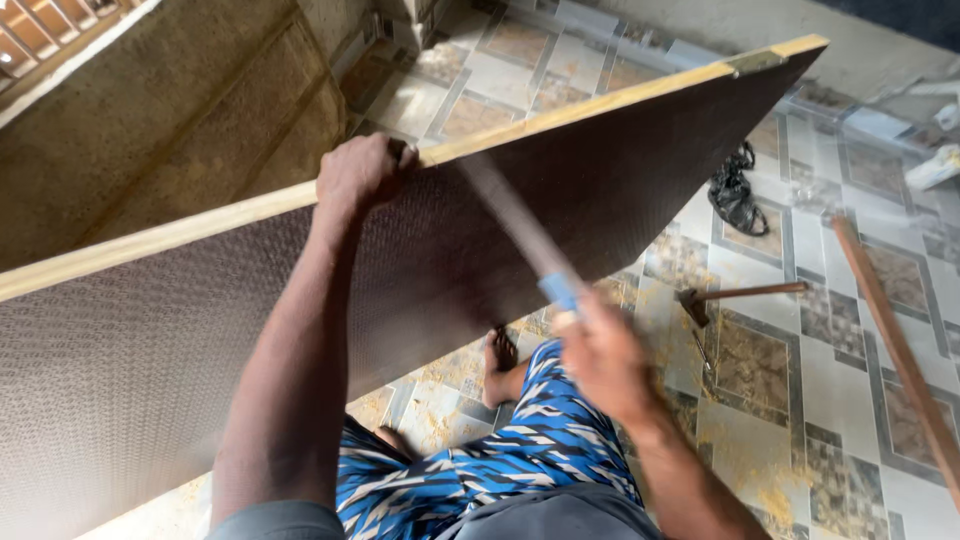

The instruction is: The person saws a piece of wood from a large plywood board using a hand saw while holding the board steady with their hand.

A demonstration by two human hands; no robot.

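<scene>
1. Overhead, a large dark brown laminated board [600,190] stands tilted on edge across the patterned tile floor [850,400], its pale wooden edge strip uppermost.
2. Left hand [358,172] clenched over the board's top edge, fingers hooked to the far side.
3. Right hand [603,360] gripping a saw handle; motion-blurred. Hand saw [515,225] runs from that hand up to the board's top edge, just beside the left hand; blue patch near the handle.
4. Long wooden batten [895,350] lies on the floor, right.
5. Hammer [740,294] lies on the tiles near the board's lower corner.
6. Black crumpled bag [735,195] sits beyond it.
7. Sawdust scattered around.
</scene>
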